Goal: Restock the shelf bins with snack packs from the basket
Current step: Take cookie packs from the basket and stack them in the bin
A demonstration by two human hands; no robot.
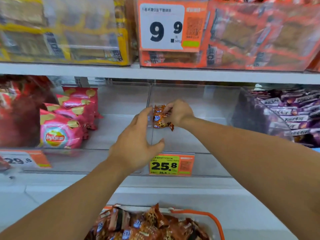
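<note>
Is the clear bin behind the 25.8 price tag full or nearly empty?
Nearly empty. Through the clear bin only bare floor shows, apart from the orange snack packs that the right hand holds inside.

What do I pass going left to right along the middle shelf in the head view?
Pink chip bags → left hand → orange snack packs, held by the right hand → clear bin → purple packs.

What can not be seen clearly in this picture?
- Head view: small print on the 25.8 price tag is too small and blurred.
- Orange snack packs: their number is unclear; the right hand and left hand cover them.
- Basket: cut off by the bottom edge.
- Upper shelf packs: labels blurred.
</note>
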